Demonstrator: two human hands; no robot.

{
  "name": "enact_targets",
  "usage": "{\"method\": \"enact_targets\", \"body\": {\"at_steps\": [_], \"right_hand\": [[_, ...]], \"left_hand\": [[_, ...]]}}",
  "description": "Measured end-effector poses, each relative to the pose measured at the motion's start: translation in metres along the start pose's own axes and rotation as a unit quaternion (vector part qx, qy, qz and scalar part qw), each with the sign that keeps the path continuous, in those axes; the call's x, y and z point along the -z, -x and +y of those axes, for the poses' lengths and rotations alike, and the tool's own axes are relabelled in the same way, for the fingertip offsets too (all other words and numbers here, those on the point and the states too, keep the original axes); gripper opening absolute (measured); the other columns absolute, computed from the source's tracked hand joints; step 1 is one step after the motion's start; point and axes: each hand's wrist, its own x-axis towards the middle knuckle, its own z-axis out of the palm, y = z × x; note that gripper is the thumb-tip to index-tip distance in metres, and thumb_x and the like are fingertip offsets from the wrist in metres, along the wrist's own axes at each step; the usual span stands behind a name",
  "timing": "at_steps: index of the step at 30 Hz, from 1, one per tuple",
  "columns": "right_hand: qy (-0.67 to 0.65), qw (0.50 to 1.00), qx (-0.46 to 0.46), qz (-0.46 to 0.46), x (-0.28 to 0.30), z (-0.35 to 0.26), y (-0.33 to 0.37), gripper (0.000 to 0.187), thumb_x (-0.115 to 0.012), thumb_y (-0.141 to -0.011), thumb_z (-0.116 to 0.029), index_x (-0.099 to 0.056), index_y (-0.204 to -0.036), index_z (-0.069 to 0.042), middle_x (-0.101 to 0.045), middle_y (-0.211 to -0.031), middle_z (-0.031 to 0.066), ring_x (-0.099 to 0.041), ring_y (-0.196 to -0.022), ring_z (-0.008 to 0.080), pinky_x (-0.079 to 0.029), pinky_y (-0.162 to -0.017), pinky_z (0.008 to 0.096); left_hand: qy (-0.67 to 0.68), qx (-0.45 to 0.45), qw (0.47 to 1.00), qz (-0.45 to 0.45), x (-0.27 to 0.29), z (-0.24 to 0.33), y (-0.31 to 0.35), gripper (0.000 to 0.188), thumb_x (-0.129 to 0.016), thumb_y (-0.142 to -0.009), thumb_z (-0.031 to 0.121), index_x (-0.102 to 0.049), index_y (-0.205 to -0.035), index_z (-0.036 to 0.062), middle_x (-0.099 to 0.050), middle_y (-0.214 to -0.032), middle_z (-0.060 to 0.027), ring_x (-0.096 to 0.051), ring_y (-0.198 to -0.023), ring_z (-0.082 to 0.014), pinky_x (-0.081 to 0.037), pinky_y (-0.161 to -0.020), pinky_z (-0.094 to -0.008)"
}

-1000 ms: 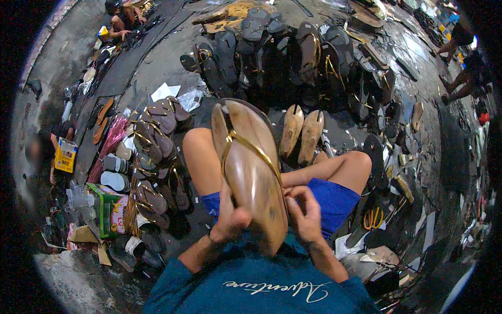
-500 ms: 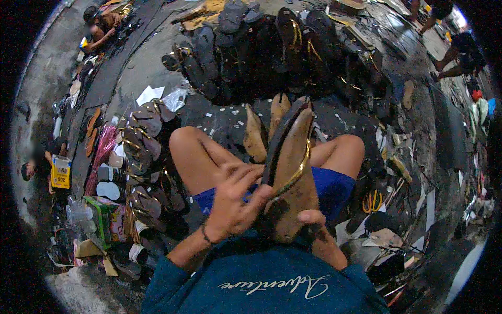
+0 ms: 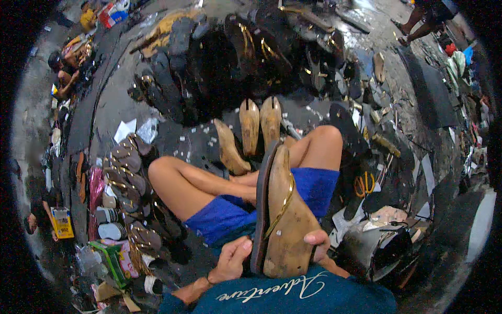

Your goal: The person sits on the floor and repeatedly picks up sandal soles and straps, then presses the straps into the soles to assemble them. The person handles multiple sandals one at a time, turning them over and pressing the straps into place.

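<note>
A wooden shoe last (image 3: 293,246) stands tilted in front of my shirt, toe pointing away from me. Fitted on it is a dark-soled sandal (image 3: 261,209) with a gold strap (image 3: 283,206) across the wood. My right hand (image 3: 319,246) grips the last at its heel end, thumb on top, other fingers mostly hidden. Beside the sole's left edge, near the heel, my left hand (image 3: 230,260) is closed with fingers curled; whatever it pinches is hidden. Beyond my crossed legs are more wooden lasts: an upright pair (image 3: 250,126) and one leaning left (image 3: 231,148).
Dark sandals (image 3: 180,68) are heaped at the far side. Gold-strapped sandals (image 3: 125,180) line my left, near a green box (image 3: 110,261) and a yellow box (image 3: 62,223). Yellow-handled scissors (image 3: 364,185) lie at my right. Other people (image 3: 64,73) sit or stand farther off.
My left hand has moved from the strap and sole's middle down to the heel end. The last with its sandal has come closer to my body and stands straighter. My view has shifted.
</note>
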Motion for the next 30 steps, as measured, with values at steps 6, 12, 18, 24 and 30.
{"method": "enact_targets", "body": {"at_steps": [6,12,18,24,30], "right_hand": [[0.140,0.989,-0.018,0.039,0.025,0.002,-0.001,0.103,-0.072,-0.068,-0.031,-0.016,-0.147,0.002,-0.035,-0.145,0.0226,-0.043,-0.128,0.0350,-0.036,-0.107,0.0477],[0.463,0.886,0.001,0.034,0.045,-0.028,-0.036,0.113,-0.080,-0.068,-0.037,-0.011,-0.149,0.002,-0.032,-0.148,0.0198,-0.043,-0.130,0.0323,-0.037,-0.107,0.0453],[0.695,0.706,-0.009,0.140,0.107,0.020,-0.103,0.113,-0.086,-0.066,-0.035,-0.017,-0.143,0.008,-0.038,-0.140,0.0198,-0.042,-0.127,0.0291,-0.033,-0.109,0.0382],[0.746,0.629,-0.108,0.189,0.117,0.042,-0.107,0.112,-0.087,-0.062,-0.034,-0.021,-0.141,0.009,-0.044,-0.132,0.0224,-0.045,-0.124,0.0304,-0.035,-0.107,0.0375],[0.597,0.791,0.067,0.114,0.011,-0.001,-0.085,0.103,-0.081,-0.074,-0.037,-0.016,-0.144,0.004,-0.042,-0.136,0.0228,-0.045,-0.125,0.0306,-0.036,-0.107,0.0395]], "left_hand": [[0.104,0.093,0.990,0.003,0.004,0.000,-0.011,0.026,-0.050,-0.100,0.028,-0.058,-0.106,0.0040,-0.056,-0.095,0.0036,-0.047,-0.087,-0.0084,-0.040,-0.076,-0.0250],[0.315,0.024,0.947,-0.062,0.003,-0.004,-0.045,0.050,-0.057,-0.096,0.028,-0.037,-0.135,0.0028,-0.051,-0.124,-0.0047,-0.049,-0.111,-0.0148,-0.041,-0.095,-0.0291],[0.065,-0.037,0.996,0.052,0.051,-0.024,-0.054,0.064,-0.065,-0.086,0.007,-0.034,-0.142,0.0000,-0.053,-0.125,-0.0085,-0.052,-0.110,-0.0160,-0.044,-0.094,-0.0287],[0.016,-0.045,0.981,0.187,0.044,-0.088,-0.057,0.060,-0.057,-0.081,-0.002,-0.038,-0.138,-0.0003,-0.055,-0.114,-0.0066,-0.053,-0.095,-0.0134,-0.046,-0.085,-0.0268],[0.110,0.006,0.992,0.064,0.069,-0.005,-0.032,0.094,-0.081,-0.074,0.021,-0.025,-0.148,0.0009,-0.044,-0.138,-0.0124,-0.044,-0.127,-0.0253,-0.031,-0.110,-0.0381]]}}
